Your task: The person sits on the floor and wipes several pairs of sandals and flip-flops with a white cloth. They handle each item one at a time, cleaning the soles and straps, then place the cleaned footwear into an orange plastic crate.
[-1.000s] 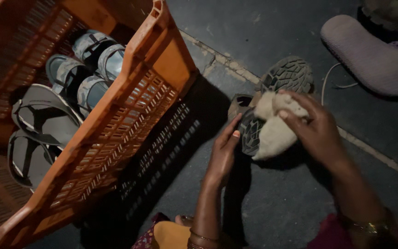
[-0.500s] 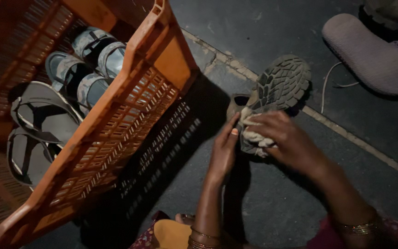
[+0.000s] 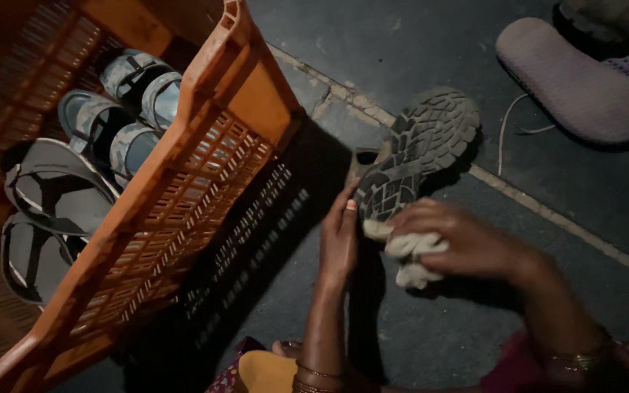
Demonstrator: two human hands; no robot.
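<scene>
At frame centre my left hand [image 3: 340, 240] props the shoe [image 3: 416, 156] sole-up on the floor [image 3: 431, 44]; my right hand [image 3: 460, 240] clenches a pale cloth [image 3: 409, 255] at its heel. Only the flat palm steadies it, so I judge a hard wipe could tip it.

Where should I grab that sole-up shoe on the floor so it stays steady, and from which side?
Grip the shoe at its near narrow end, from the crate side, where the left hand already braces its edge. It lies tread up and tilted, so that edge is exposed. The right hand, holding the cloth, covers the other side.
</scene>
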